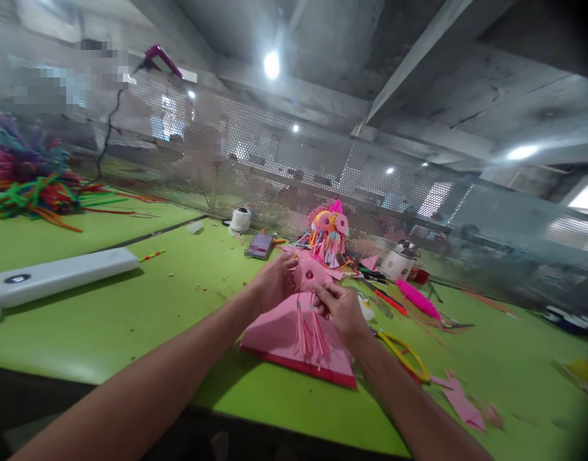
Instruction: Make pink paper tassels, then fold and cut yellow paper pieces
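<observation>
both hands, left hand point(274, 282) and right hand point(340, 312), pinch closed on the pink paper piece point(309, 276).

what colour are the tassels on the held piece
Pink tassels on a pink piece, head view.

Scissors point(405, 353) beside hands point(342, 312); bare table point(130, 307) left

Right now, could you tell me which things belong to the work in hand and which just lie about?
In hand: pink tasselled disc, held by left hand and right hand; pink paper stack.
Lying about: scissors, white box, pipe cleaners.
</observation>
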Available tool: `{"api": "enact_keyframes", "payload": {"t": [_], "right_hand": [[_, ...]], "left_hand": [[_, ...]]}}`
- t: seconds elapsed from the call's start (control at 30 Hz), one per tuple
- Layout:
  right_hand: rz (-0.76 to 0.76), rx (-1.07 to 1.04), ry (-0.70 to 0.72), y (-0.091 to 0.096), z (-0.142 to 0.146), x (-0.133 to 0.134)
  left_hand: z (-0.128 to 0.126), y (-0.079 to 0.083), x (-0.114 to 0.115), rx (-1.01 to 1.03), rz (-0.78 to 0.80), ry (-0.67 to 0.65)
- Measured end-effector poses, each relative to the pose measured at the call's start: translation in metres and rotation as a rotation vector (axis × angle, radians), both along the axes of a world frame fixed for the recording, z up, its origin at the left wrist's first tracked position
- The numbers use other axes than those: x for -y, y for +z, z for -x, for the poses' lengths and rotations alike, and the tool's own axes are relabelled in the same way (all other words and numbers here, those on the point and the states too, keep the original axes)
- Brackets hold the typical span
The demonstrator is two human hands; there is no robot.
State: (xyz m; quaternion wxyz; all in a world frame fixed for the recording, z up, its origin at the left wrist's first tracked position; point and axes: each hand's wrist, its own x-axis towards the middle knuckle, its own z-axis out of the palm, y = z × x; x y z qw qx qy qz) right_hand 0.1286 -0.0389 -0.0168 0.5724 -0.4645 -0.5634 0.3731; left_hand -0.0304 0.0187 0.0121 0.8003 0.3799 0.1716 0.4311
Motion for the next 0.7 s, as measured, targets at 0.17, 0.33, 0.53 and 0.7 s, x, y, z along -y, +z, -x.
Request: {"api": "enact_keyframes", "payload": {"t": [0.17,0.33,0.53,0.7], "right_hand": [[-0.004,-0.012,-0.036,-0.0029,0.0033,-0.0010],[-0.009,-0.037,-0.052,-0.0034,0.0044,-0.0011],[-0.017,-0.031,-0.066,-0.0022,0.0039,-0.0004],[-0.013,-0.033,-0.054,-0.0031,0.0031,-0.0006]], "left_hand": [[-0.0004,-0.0044,-0.0021,0.000,-0.063,-0.037],[-0.0010,-0.0084,-0.0047,-0.001,-0.097,-0.057],[-0.0010,-0.0077,-0.0030,-0.013,-0.106,-0.040],[-0.0003,-0.0059,-0.0013,-0.014,-0.134,-0.044]]}}
